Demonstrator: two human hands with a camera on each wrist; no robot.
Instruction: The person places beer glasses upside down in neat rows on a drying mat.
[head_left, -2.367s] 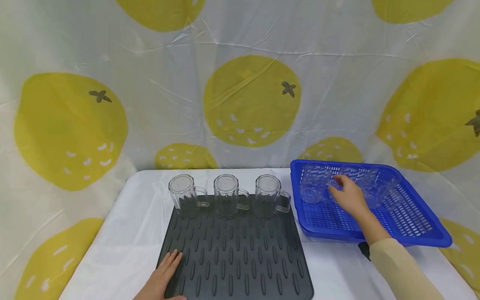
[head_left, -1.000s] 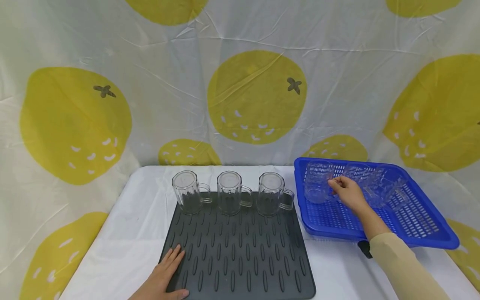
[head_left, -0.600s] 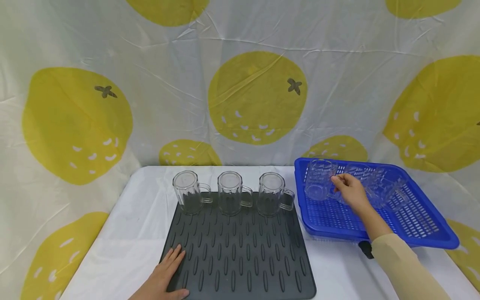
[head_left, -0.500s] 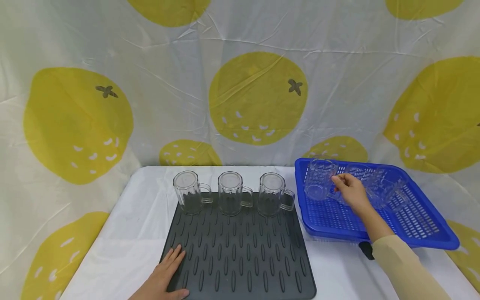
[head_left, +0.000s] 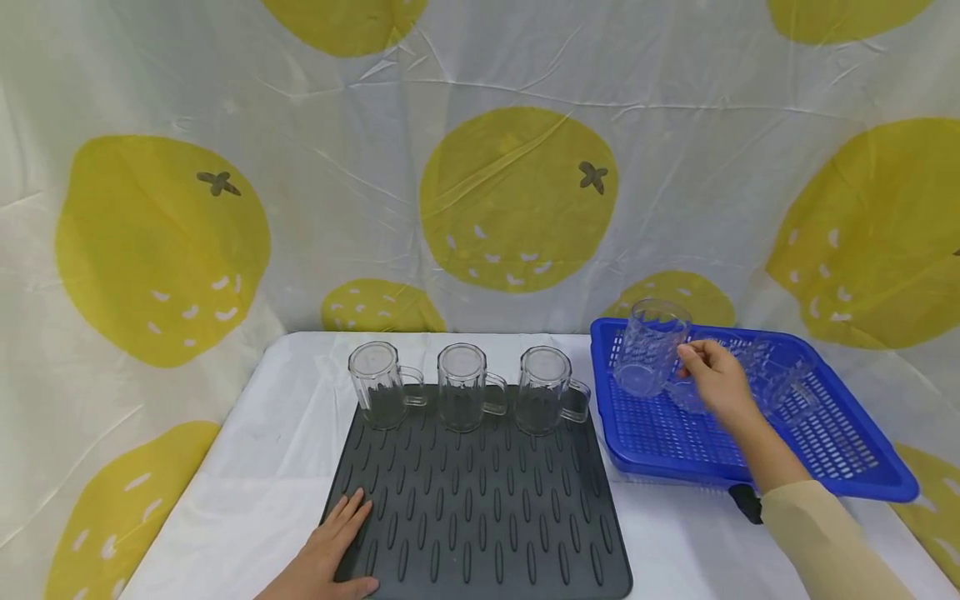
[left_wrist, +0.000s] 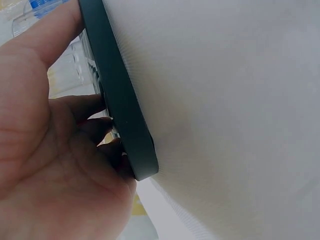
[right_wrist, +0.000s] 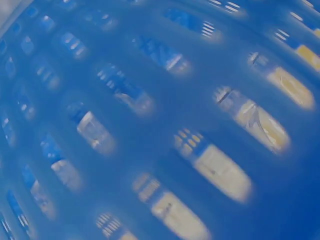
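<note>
My right hand (head_left: 718, 385) pinches the handle of a clear glass mug (head_left: 651, 350) over the left part of the blue basket (head_left: 757, 482). The mug's upper part stands above the basket's back rim. On the front left of a dark ribbed drying mat (head_left: 495, 508), my left hand (head_left: 324, 550) rests with fingers spread. The left wrist view has that hand (left_wrist: 50, 140) at the mat's edge (left_wrist: 117, 90). Three glass mugs, a left one (head_left: 377, 392), a middle one (head_left: 461, 392) and a right one (head_left: 542, 396), stand bottom up along the mat's far edge, handles to the right.
More clear glass mugs (head_left: 780, 383) lie in the basket, right of and behind my right hand. Only the basket's slotted wall (right_wrist: 165, 115) fills the right wrist view. A white cloth (head_left: 247, 433) covers the table; a lemon-print curtain (head_left: 322, 208) hangs behind.
My right hand, first reaching among the mugs in the basket, has taken one by its handle and raised it, slightly rightward. My left hand stays on the mat.
</note>
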